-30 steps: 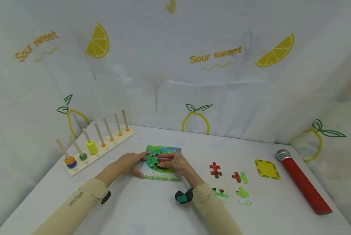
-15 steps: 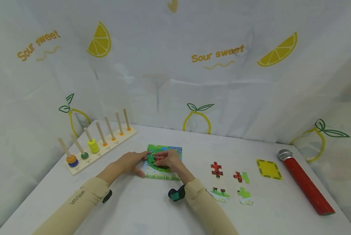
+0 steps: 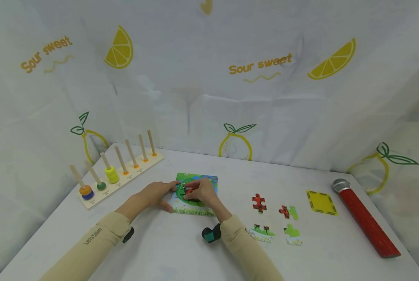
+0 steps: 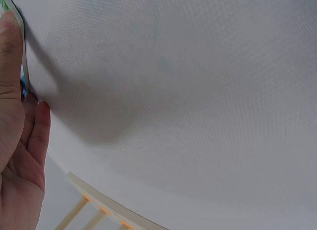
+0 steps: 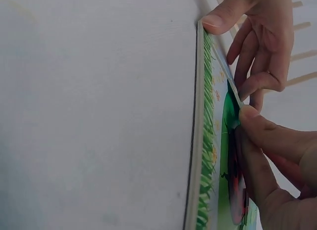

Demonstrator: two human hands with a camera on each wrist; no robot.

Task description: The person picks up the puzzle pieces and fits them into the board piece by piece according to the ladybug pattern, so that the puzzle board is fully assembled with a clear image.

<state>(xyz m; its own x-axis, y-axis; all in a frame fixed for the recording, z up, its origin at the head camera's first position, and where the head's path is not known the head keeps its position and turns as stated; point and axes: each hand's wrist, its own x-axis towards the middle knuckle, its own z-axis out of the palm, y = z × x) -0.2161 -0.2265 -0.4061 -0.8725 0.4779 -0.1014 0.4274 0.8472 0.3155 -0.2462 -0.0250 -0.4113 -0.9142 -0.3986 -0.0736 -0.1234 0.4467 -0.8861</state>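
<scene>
A ladybug-pattern jigsaw board (image 3: 192, 211) with a green, blue and grassy print lies flat at the middle of the table. My left hand (image 3: 155, 194) rests along its left side, thumb at the near corner and forefinger stretched onto the upper left part. In the right wrist view, the thumb (image 5: 218, 22) of that hand presses the corner. My right hand (image 3: 205, 191) bends over the board from the right, pinching a red and green puzzle piece (image 3: 187, 190) low over the picture; its fingers hide much of the piece and the board's recess.
Loose pieces lie to the right: a red one (image 3: 259, 203), a red-and-green one (image 3: 288, 212) and green grassy ones (image 3: 262, 233) (image 3: 292, 234). Beyond are a yellow square frame (image 3: 321, 202) and a red toy microphone (image 3: 365, 218). A peg counting stand (image 3: 119, 180) stands at the left.
The right hand has shifted slightly left over the board, and its fingers have drawn in tighter around the piece. The left hand stays at the board's left side.
</scene>
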